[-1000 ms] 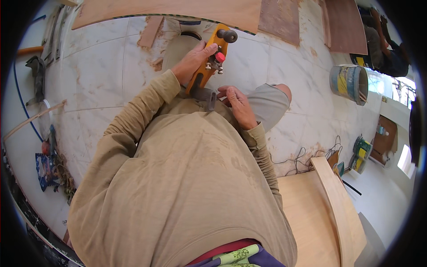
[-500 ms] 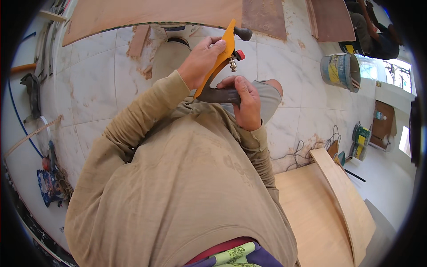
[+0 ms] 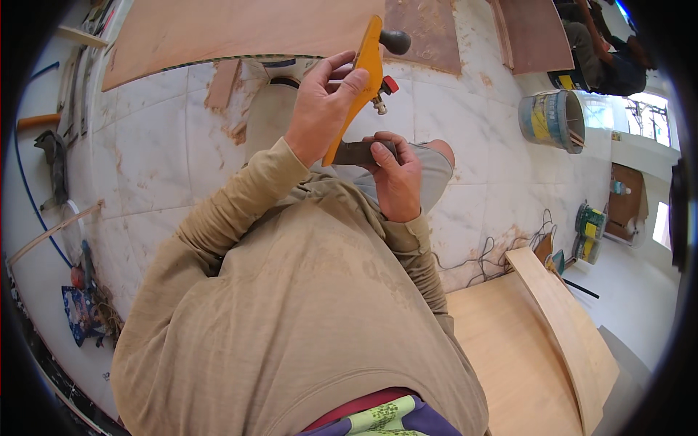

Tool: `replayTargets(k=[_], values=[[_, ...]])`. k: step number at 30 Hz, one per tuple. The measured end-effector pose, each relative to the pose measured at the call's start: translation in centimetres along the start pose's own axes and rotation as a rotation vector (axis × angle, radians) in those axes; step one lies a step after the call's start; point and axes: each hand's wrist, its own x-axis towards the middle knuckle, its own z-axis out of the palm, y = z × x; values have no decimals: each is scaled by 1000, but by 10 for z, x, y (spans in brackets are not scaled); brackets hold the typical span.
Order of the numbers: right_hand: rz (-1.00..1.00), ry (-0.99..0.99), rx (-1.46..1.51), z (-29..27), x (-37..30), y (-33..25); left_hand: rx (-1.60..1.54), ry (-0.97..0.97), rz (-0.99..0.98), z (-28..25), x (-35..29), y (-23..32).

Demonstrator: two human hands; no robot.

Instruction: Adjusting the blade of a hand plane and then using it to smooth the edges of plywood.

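A yellow hand plane [image 3: 369, 64] is held on edge in the air above my lap. It has a dark round front knob [image 3: 395, 42], a red adjuster [image 3: 390, 85] and a dark rear handle [image 3: 356, 153]. My left hand [image 3: 318, 112] is closed on the plane's body from the left, thumb and fingers against its flat underside. The fingers and thumb of my right hand [image 3: 400, 180] grip the end of the rear handle. The cutting edge cannot be made out.
A large brown wooden panel [image 3: 218, 29] lies ahead, with shavings on the tiled floor [image 3: 153, 138]. At right stand a blue-grey bucket [image 3: 542, 122], a tangled cord [image 3: 481, 260] and pale plywood boards [image 3: 502, 341]. Another person [image 3: 618, 73] is at the far right.
The plane has turned so more of its flat underside faces left. My left fingers have opened a little along it, and my right hand has shifted toward the handle's end.
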Motion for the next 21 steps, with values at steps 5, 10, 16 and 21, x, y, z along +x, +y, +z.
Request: replayTargets(k=[5,10,16,21], values=[[118,-133,500,-19,6,33,229,49,191,25,-21,2],[96,-179,546,-20,9,35,292,58,252,29,-23,2],[44,-92,533,-28,1,36,116,11,114,33,-6,7],[-117,213,758,9,-5,9,-161,69,-9,37,11,-27]])
